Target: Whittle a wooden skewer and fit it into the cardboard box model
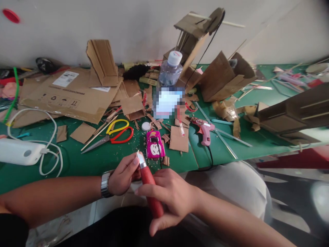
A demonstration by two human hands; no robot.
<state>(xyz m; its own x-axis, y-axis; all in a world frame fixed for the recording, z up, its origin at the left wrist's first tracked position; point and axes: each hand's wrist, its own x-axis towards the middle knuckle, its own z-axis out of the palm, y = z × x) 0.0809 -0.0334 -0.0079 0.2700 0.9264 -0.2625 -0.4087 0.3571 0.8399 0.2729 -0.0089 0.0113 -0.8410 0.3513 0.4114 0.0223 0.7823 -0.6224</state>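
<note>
In my right hand (174, 195) is a craft knife (151, 192) with a red wooden handle and a short metal blade pointing up and away from me. Its handle lies under my fingers and thumb. My left hand (125, 175), with a metal watch on the wrist, is pinched around a thin pale wooden stick (138, 152). Only the stick's tip shows, right by the blade; the remainder is hidden by my fingers. Just beyond both hands, a magenta power socket block (155, 145) with a plugged-in cable sits near the table's front edge.
Pale shavings and cardboard scraps (179, 139) litter the green table (180, 164). Scissors (113, 137) with yellow and red handles lie left, a pink glue gun (205, 130) right. Behind stand a plastic bottle (170, 70) and cardboard structures (221, 75). A white power strip (20, 151) lies far left.
</note>
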